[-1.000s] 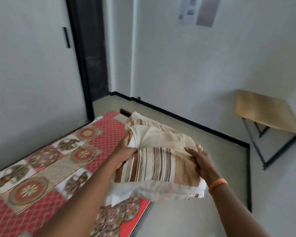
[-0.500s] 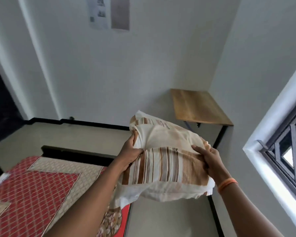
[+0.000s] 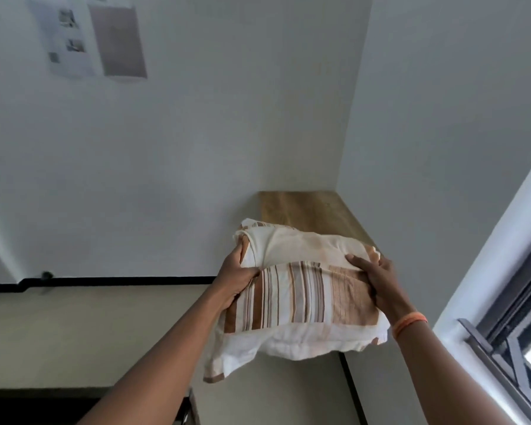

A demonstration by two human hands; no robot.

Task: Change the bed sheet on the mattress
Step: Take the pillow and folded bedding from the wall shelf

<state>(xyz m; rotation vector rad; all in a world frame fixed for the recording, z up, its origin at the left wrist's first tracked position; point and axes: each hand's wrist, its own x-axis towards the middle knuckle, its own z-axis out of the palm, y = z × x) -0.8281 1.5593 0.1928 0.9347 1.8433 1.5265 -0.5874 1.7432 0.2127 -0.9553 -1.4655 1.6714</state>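
pillow carried toward the corner worktop

the person holds a pillow [image 3: 301, 289] in the air with both hands, in front of the wooden worktop [image 3: 310, 210] that stands in the corner of the room. the left hand [image 3: 238, 279] has its grip closed on the pillow's left end, thumb on top and fingers curled under the cloth. the right hand [image 3: 377, 280] has its grip on the right end, fingers spread over the top of the striped cover and wrapped round its edge. an orange band [image 3: 410, 324] sits on the right wrist. the pillow is cream with brown and tan stripes; a loose flap of its cover hangs down at the lower left. its far edge overlaps the near edge of the worktop in the view, though whether it touches the surface cannot be told.

compared with half a second ago, the view has swung further right: the red patterned bed sheet and the mattress it covered are gone from the picture, and only a dark strip [image 3: 43, 406] remains at the lower left edge. the worktop, earlier off to the right of the pillow, now lies straight behind it. the window frame [image 3: 509, 348] stays at the right edge. the papers [image 3: 95, 41] on the wall have slid to the upper left. both hands keep the same hold on the same ends of the pillow.
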